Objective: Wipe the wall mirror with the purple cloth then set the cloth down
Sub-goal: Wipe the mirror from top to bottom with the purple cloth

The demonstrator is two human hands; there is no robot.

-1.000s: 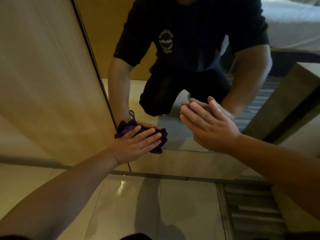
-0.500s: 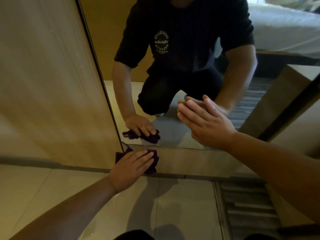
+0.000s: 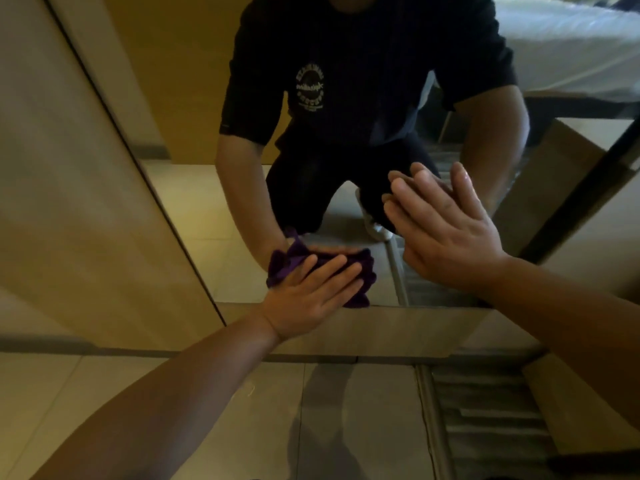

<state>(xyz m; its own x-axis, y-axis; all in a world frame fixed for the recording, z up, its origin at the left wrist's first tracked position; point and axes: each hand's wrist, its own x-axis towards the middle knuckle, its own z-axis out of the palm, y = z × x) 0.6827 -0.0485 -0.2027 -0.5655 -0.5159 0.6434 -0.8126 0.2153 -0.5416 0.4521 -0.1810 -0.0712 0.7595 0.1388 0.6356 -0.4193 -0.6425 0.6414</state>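
Note:
The wall mirror (image 3: 214, 216) fills the upper middle of the view and reflects a kneeling person in a dark shirt. My left hand (image 3: 311, 296) presses the bunched purple cloth (image 3: 360, 289) flat against the lower part of the glass, fingers straight over it. The cloth sits just above the mirror's bottom edge. My right hand (image 3: 446, 233) lies flat on the glass to the right, fingers straight, holding nothing.
A beige wall panel (image 3: 69, 202) stands left of the mirror's dark edge. A low ledge (image 3: 398, 330) runs under the mirror. Below it is a glossy tiled floor (image 3: 277, 427), with a ribbed grey strip (image 3: 491, 427) at the right.
My left hand has moved the cloth up from the ledge below the mirror onto the lower glass and a little right. My right hand has stayed flat on the mirror.

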